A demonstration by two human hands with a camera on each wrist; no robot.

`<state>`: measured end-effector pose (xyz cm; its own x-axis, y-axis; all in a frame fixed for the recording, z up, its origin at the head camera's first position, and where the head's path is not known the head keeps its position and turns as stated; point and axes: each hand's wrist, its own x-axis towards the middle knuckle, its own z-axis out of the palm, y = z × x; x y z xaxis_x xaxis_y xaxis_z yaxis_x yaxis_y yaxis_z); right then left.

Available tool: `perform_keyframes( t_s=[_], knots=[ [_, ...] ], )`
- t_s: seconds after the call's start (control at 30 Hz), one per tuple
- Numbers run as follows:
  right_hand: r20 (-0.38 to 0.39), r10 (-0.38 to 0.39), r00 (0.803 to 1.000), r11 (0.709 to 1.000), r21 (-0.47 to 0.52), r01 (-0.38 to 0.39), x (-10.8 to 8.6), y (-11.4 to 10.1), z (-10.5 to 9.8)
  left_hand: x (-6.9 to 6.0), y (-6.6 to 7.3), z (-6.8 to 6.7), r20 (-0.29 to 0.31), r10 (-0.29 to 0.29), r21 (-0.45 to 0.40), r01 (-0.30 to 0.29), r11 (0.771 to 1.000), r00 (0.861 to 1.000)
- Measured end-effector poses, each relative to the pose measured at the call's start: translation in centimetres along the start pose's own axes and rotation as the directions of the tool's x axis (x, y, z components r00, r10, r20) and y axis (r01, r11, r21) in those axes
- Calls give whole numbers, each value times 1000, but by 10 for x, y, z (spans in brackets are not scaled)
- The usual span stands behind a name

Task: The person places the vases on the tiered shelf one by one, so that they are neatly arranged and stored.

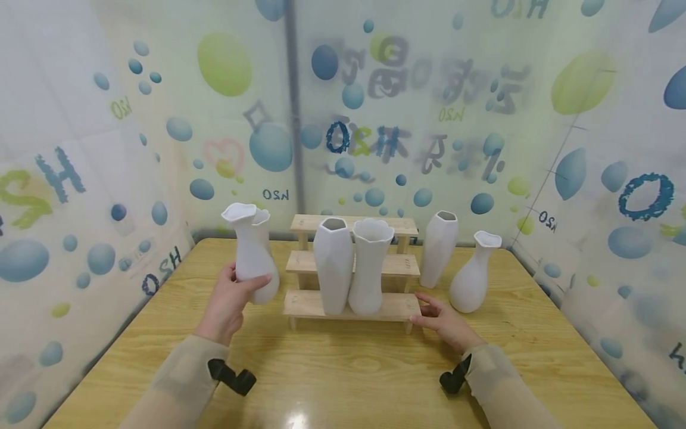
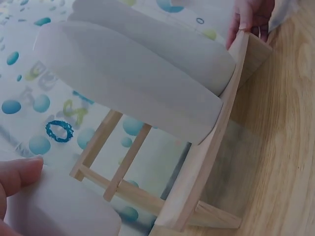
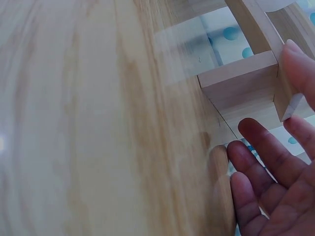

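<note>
My left hand (image 1: 227, 301) grips a white vase with a flared mouth (image 1: 249, 250) off the shelf's left side; another white vase (image 1: 262, 221) shows partly behind it. A three-step wooden stand (image 1: 300, 302) bears a faceted white vase (image 1: 333, 268) and a scalloped-rim white vase (image 1: 370, 268) side by side on its lowest step. At that step's right end, my right hand (image 1: 445, 323) pinches the board between thumb and fingers. The right wrist view shows the thumb and index finger at the board (image 3: 283, 96), the other fingers of the hand (image 3: 280, 182) spread below.
Right of the stand, a faceted white vase (image 1: 439, 250) stands at the back and a narrow-necked white vase (image 1: 471, 277) nearer the front. All rests on a wooden table (image 1: 343, 369). A patterned curtain (image 1: 343, 107) surrounds the table's back and sides.
</note>
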<state>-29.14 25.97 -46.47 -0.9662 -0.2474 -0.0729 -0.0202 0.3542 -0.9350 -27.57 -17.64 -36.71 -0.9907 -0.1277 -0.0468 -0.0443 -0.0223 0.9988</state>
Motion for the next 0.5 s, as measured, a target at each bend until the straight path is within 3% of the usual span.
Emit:
perform_keyframes(
  t_s=[0.27,0.5],
  knots=[
    [8,7,1000,1000,22,-7,0,-1,0,2,10,10,23,-4,25,4,1000,1000],
    [-3,8,1000,1000,7,-8,-1,0,0,5,15,20,47,25,32,-26,999,999]
  ],
)
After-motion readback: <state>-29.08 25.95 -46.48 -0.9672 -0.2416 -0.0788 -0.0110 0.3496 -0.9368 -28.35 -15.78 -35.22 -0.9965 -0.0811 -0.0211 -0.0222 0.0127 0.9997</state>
